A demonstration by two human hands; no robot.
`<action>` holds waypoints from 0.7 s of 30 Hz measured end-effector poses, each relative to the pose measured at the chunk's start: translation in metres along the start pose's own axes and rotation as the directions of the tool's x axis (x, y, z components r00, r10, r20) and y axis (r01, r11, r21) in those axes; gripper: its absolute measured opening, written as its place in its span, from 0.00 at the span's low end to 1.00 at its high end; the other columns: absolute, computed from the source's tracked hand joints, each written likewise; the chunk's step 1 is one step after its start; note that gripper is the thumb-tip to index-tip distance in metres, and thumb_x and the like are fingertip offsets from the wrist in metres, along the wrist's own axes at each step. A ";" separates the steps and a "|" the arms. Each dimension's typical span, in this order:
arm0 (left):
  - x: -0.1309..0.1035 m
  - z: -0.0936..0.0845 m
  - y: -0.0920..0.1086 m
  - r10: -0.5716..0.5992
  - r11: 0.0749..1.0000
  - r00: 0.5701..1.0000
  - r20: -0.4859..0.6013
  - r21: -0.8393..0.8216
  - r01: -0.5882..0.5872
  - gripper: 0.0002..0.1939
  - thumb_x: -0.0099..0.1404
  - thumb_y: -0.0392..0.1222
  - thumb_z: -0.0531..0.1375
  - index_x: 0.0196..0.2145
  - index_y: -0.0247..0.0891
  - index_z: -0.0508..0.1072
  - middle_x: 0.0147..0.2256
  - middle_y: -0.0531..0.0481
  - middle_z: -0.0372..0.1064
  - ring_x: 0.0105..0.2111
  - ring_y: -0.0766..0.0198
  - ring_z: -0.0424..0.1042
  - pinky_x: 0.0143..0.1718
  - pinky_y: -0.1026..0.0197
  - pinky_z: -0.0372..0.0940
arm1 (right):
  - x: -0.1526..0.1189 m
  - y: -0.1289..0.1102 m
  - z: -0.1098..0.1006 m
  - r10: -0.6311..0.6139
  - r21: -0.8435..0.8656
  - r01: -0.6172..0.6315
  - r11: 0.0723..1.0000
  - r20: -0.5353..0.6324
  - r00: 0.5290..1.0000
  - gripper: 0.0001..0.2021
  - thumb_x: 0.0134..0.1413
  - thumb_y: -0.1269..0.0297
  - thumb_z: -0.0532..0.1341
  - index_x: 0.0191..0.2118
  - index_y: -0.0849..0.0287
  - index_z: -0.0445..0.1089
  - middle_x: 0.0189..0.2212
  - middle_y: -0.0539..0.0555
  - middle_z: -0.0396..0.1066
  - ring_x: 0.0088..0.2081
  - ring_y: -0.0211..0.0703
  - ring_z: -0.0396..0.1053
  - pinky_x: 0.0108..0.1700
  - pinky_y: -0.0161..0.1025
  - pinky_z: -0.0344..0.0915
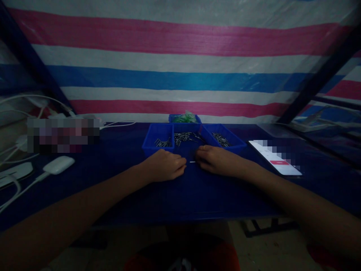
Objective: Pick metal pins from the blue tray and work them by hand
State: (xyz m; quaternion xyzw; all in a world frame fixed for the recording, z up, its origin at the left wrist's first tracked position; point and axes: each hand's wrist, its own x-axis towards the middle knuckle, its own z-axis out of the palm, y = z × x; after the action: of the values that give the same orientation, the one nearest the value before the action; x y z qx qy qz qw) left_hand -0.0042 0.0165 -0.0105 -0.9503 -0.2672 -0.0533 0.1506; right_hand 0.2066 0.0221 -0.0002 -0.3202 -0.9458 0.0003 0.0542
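Observation:
My left hand (166,165) rests low over the blue table with its fingers curled together; whatever they hold, if anything, is hidden. Facing it, my right hand (214,159) is closed too, its fingertips dark and blurred. A short, thin, bright metal piece (192,162) shows just left of those fingertips; whether they grip it I cannot tell. Beyond my hands lies a pile of small metal pieces (182,137) between two blue bins. The left bin (158,130) and the right bin (234,140) hold similar small metal pieces.
Behind the pile stands a blue bin (170,121) with green plastic-wrapped contents (186,117). A phone with a lit screen (278,160) lies at the right. White cables and a white charger-like block (59,165) lie at the left. A striped sheet (180,81) hangs behind the table.

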 end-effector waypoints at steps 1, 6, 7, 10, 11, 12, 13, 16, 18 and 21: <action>0.000 -0.001 0.002 -0.016 1.000 0.999 -0.036 0.010 0.016 0.11 0.64 0.41 0.47 0.31 0.36 0.67 0.28 0.52 0.67 0.24 0.67 0.67 0.20 0.65 0.55 | 0.000 -0.001 0.000 -0.011 0.006 0.011 1.000 -0.005 1.000 0.04 0.52 0.72 0.52 0.33 0.62 0.64 0.31 0.55 0.64 0.33 0.40 0.63 0.37 0.37 0.61; 0.001 -0.006 0.008 -0.107 0.991 0.979 -0.172 0.056 0.118 0.12 0.64 0.43 0.47 0.40 0.36 0.65 0.35 0.50 0.65 0.31 0.65 0.68 0.23 0.64 0.58 | -0.001 -0.006 -0.003 -0.082 0.061 0.085 0.995 -0.049 0.995 0.03 0.53 0.71 0.53 0.33 0.62 0.62 0.31 0.54 0.62 0.32 0.38 0.61 0.37 0.37 0.60; 0.001 -0.006 0.008 -0.115 0.990 0.979 -0.171 0.057 0.126 0.12 0.64 0.44 0.47 0.40 0.36 0.65 0.34 0.50 0.64 0.31 0.65 0.68 0.23 0.64 0.58 | -0.001 -0.007 -0.003 -0.092 0.069 0.096 0.993 -0.060 0.994 0.03 0.53 0.71 0.53 0.33 0.62 0.62 0.31 0.54 0.62 0.32 0.38 0.61 0.38 0.37 0.60; 0.001 -0.005 0.006 -0.091 0.994 0.985 -0.147 0.045 0.099 0.11 0.65 0.44 0.47 0.36 0.36 0.66 0.33 0.51 0.64 0.30 0.65 0.67 0.23 0.65 0.58 | -0.001 -0.009 -0.005 -0.099 0.070 0.105 0.992 -0.089 0.991 0.04 0.53 0.72 0.52 0.35 0.63 0.62 0.31 0.54 0.62 0.33 0.38 0.61 0.38 0.37 0.60; 0.001 -0.005 0.005 -0.078 0.996 0.987 -0.142 0.034 0.084 0.12 0.65 0.44 0.47 0.35 0.36 0.66 0.33 0.51 0.64 0.30 0.66 0.67 0.23 0.65 0.58 | -0.001 -0.010 -0.005 -0.094 0.069 0.101 0.992 -0.094 0.991 0.04 0.54 0.72 0.51 0.35 0.63 0.62 0.31 0.54 0.62 0.33 0.38 0.61 0.38 0.37 0.60; 0.001 -0.004 0.004 -0.068 0.997 0.988 -0.141 0.022 0.071 0.12 0.65 0.45 0.47 0.34 0.36 0.66 0.32 0.51 0.64 0.30 0.66 0.67 0.23 0.65 0.58 | -0.001 -0.010 -0.005 -0.088 0.068 0.095 0.993 -0.095 0.992 0.04 0.54 0.72 0.51 0.35 0.62 0.61 0.31 0.54 0.62 0.33 0.38 0.61 0.38 0.37 0.60; 0.001 -0.003 0.003 -0.058 0.998 0.988 -0.144 0.007 0.060 0.13 0.65 0.45 0.47 0.34 0.36 0.66 0.32 0.51 0.65 0.29 0.66 0.67 0.23 0.65 0.58 | -0.001 -0.011 -0.005 -0.082 0.066 0.088 0.994 -0.096 0.992 0.04 0.55 0.72 0.50 0.35 0.62 0.61 0.31 0.54 0.62 0.32 0.38 0.61 0.37 0.37 0.60; 0.001 -0.001 0.003 -0.031 0.999 0.987 -0.155 -0.031 0.027 0.13 0.65 0.46 0.47 0.34 0.36 0.66 0.31 0.52 0.65 0.30 0.67 0.67 0.24 0.65 0.58 | -0.001 -0.011 -0.005 -0.068 0.062 0.074 0.995 -0.104 0.992 0.04 0.55 0.71 0.50 0.35 0.62 0.60 0.30 0.54 0.62 0.31 0.38 0.60 0.36 0.37 0.60; 0.001 0.000 0.004 -0.022 0.999 0.987 -0.159 -0.040 0.016 0.12 0.65 0.45 0.48 0.34 0.36 0.66 0.31 0.52 0.65 0.30 0.67 0.67 0.25 0.65 0.59 | -0.001 -0.011 -0.005 -0.068 0.062 0.076 0.995 -0.112 0.991 0.04 0.56 0.71 0.49 0.35 0.62 0.59 0.30 0.54 0.62 0.31 0.38 0.60 0.36 0.37 0.60; 0.001 0.001 0.004 -0.043 0.998 0.986 -0.159 -0.046 0.036 0.12 0.65 0.44 0.47 0.35 0.36 0.67 0.30 0.52 0.66 0.30 0.67 0.67 0.26 0.66 0.59 | -0.001 -0.012 -0.005 -0.064 0.062 0.072 0.995 -0.120 0.991 0.05 0.57 0.70 0.48 0.34 0.62 0.59 0.30 0.54 0.62 0.30 0.37 0.60 0.35 0.36 0.60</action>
State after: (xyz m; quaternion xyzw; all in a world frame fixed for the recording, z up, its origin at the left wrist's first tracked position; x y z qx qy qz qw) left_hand -0.0016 0.0140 -0.0121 -0.9405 -0.2719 -0.1383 0.1500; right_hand 0.2007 0.0122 0.0051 -0.2852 -0.9508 0.0107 0.1205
